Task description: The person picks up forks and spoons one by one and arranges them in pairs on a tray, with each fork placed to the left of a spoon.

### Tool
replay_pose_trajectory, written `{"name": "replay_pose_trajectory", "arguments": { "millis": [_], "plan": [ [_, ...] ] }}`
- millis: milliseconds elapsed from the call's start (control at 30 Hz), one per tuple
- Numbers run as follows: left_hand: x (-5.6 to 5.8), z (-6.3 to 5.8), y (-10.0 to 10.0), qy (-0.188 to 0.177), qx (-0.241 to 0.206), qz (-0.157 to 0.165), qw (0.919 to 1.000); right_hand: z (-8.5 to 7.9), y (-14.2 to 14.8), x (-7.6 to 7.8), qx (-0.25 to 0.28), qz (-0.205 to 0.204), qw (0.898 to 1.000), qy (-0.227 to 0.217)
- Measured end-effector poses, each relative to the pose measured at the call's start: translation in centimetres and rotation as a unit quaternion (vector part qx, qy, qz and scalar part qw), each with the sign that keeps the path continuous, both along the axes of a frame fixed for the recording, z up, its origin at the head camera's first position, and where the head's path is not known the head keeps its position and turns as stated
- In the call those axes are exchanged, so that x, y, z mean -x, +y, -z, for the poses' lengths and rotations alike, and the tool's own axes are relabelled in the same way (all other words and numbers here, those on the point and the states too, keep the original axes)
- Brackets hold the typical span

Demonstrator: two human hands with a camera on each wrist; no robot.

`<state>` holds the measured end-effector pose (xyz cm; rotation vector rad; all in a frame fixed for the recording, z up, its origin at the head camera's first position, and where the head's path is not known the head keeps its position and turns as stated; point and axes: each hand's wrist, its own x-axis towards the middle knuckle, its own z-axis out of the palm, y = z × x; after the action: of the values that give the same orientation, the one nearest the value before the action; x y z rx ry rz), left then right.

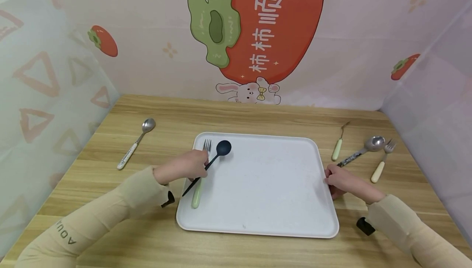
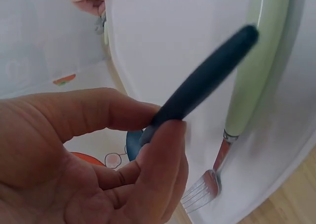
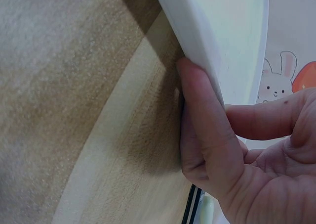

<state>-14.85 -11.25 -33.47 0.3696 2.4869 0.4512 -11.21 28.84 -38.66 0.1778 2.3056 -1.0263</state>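
My left hand [image 1: 186,164] pinches the handle of a dark spoon [image 1: 223,148] between thumb and fingertips, over the left side of a white tray [image 1: 265,190]. In the left wrist view, the handle end [image 2: 210,75] sticks out past the fingers, and the hand partly hides the bowl. Below it on the tray lies a fork [image 1: 196,198] with a pale green handle, partly covered by hand and spoon. At the tray's right edge, my right hand [image 1: 346,181] grips the rim [image 3: 190,41], thumb on the inner side and fingers along the outside.
Left of the tray, a metal spoon [image 1: 127,156] with a white handle lies on the wooden table [image 1: 147,235]. To the right lie a green-handled utensil [image 1: 337,149], a spoon with a patterned handle [image 1: 374,143] and a cream-handled fork [image 1: 377,171]. Patterned walls [image 1: 147,67] enclose the table.
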Motion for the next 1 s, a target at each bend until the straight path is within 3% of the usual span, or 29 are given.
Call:
{"name": "replay_pose_trajectory", "arguments": {
  "millis": [467, 833, 1000],
  "plan": [
    [-0.1, 1.0, 0.9, -0.014, -0.015, -0.06, 0.998, 0.0, 0.1, 0.0, -0.001, -0.003, 1.0, 0.003],
    [-0.2, 2.0, 1.5, -0.017, -0.046, -0.085, 0.9952, -0.2, 0.0, -0.1, 0.001, -0.005, 1.0, 0.006],
    [-0.3, 2.7, 1.6, 0.002, -0.058, -0.079, 0.9952, -0.1, 0.0, -0.1, 0.002, -0.006, 1.0, 0.007]
  ]
}}
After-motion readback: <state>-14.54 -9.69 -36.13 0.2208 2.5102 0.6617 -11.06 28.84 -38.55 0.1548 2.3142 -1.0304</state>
